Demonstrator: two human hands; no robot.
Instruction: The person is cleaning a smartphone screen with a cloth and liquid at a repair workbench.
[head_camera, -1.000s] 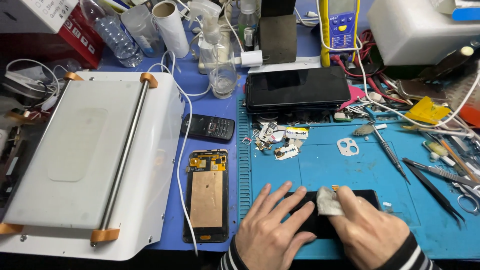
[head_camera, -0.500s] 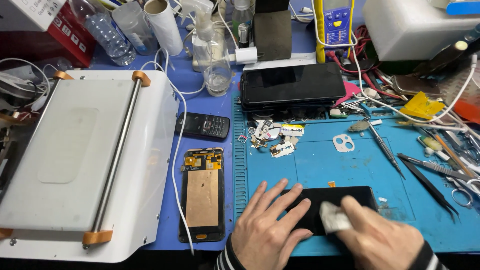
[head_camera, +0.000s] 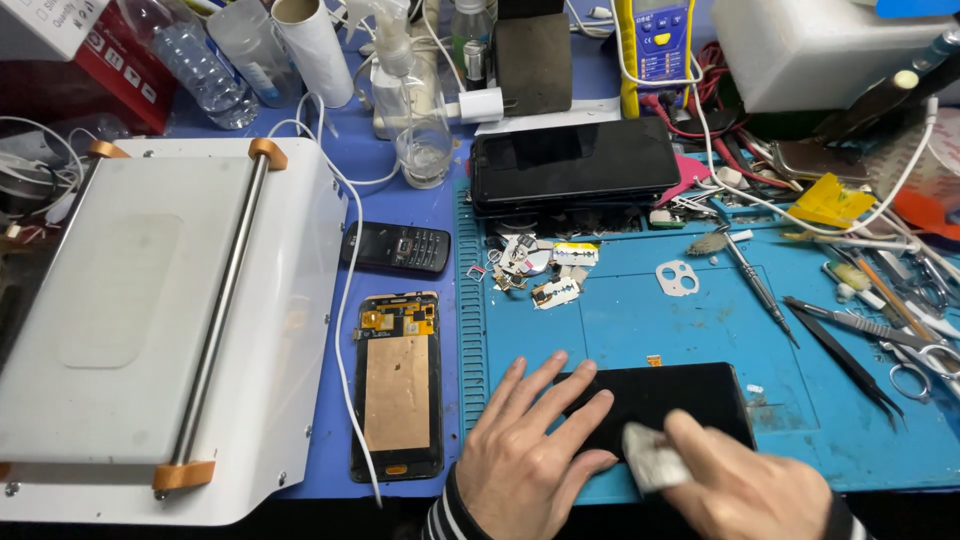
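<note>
A black phone screen panel (head_camera: 690, 395) lies flat on the blue work mat (head_camera: 620, 320) near the front edge. My left hand (head_camera: 525, 465) presses flat on the panel's left end, fingers spread. My right hand (head_camera: 745, 490) pinches a small crumpled grey-white wipe (head_camera: 652, 468) against the panel's front edge. To the left lies an opened phone display assembly (head_camera: 398, 385) with a copper-coloured back, face down on the blue table.
A white separator machine (head_camera: 150, 320) with a metal bar fills the left. A small black keypad phone (head_camera: 398, 247), a black tablet (head_camera: 575, 160), tweezers (head_camera: 850, 355), scissors (head_camera: 920, 355), small parts and razor blades (head_camera: 545, 265), bottles and a glass (head_camera: 424, 150) crowd the back and right.
My right hand with the wipe has slid left and toward the front along the panel. The left hand stays pressed on the panel's left end.
</note>
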